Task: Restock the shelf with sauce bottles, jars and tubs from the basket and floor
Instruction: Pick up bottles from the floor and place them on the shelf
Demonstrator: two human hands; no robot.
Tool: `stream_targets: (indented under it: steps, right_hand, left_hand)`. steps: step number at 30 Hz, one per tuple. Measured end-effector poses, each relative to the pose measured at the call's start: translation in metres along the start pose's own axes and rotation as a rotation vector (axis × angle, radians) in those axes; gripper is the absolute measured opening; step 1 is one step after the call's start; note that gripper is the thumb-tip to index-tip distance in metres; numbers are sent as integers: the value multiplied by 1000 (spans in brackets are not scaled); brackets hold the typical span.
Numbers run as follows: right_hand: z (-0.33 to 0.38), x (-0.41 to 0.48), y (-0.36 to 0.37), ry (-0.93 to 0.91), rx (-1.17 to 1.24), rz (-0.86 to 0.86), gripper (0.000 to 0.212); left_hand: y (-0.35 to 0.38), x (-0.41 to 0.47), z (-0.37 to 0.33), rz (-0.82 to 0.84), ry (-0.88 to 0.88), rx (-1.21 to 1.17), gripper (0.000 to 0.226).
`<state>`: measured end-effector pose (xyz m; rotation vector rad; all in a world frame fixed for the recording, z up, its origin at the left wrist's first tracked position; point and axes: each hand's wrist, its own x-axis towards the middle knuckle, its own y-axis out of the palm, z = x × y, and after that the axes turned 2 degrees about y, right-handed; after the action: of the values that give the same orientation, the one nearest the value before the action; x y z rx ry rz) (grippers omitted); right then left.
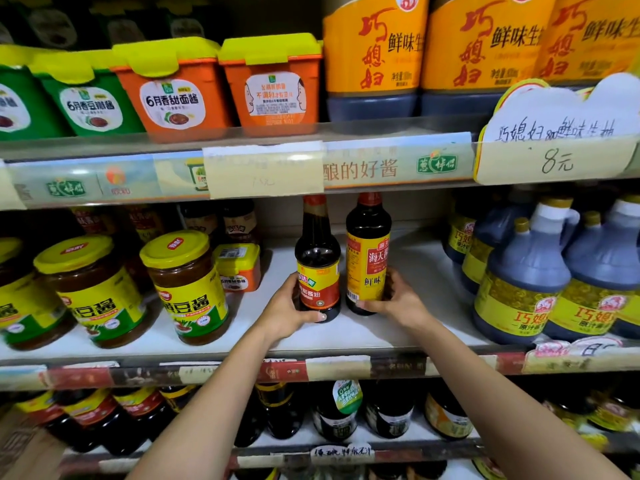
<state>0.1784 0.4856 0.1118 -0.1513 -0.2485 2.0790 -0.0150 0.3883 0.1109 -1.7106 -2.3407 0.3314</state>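
Both fingers (311, 317) clamped: L hand (285, 308) red-label btl (317, 258); R hand (401, 301) yellow-label btl (367, 251); jars (187, 289) left.

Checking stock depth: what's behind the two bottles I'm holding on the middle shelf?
Between the red-labelled bottle and yellow-labelled bottle only the back panel shows. Whatever stands directly behind each bottle is hidden.

Grocery shop, sauce aisle. Tiered shelf (422, 271) stocked with identical goods in rows: yellow-lidded tubs (173, 102), jars (187, 289), orange-labelled jugs (374, 57), dark jugs (519, 285), bottles (336, 414) on tier below. Printed brand strip (363, 168) along shelf edge. Handwritten price card (554, 150) reading 8元 fixed at front; pale paper tag (263, 171) beside it.
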Motion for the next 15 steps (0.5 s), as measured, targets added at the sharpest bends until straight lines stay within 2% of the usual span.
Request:
stream_targets:
  steps: [3,6,10,15]
  right_hand:
    - [1,0,0,10,-13,4,88]
    - [2,0,0,4,-36,0,87]
    - [9,-5,0,-34,-61,-25,67]
    - [11,-5,2,-62,-111,-77,61]
  left_hand:
    - [-1,1,1,-6,1,22,72]
    - [-1,3,3,-49,15,54,76]
    - [2,2,5,-115,19,46,89]
    - [7,3,2,-202,29,155,79]
